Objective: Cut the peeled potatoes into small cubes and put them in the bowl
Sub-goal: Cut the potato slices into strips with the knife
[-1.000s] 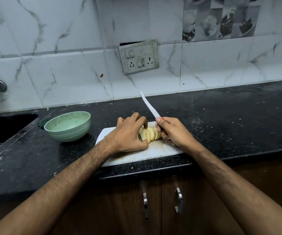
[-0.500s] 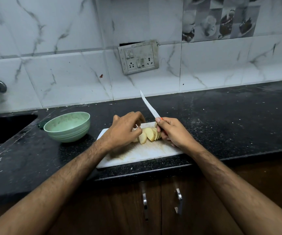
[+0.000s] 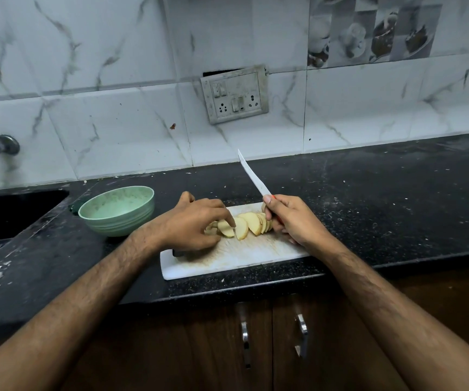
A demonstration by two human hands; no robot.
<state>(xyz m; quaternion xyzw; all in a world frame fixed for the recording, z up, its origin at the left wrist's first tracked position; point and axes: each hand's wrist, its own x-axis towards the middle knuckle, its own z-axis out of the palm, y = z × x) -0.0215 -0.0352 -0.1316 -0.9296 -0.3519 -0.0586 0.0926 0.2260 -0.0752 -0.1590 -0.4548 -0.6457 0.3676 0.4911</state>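
The potato slices [image 3: 248, 224] lie fanned out on the white cutting board [image 3: 236, 259], sliced but not yet cubed. The left hand [image 3: 192, 224] pinches the nearest slices with curled fingers, while the right hand [image 3: 291, 218] grips the knife [image 3: 253, 174], blade raised. The green bowl [image 3: 117, 210] beside the board looks empty of potato.

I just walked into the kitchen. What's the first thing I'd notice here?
Probably the knife, its pale blade pointing up and away in the right hand. Next, the fanned potato slices on the white cutting board, where the left hand fingers the leftmost ones. A green bowl sits left of the board on the black counter.
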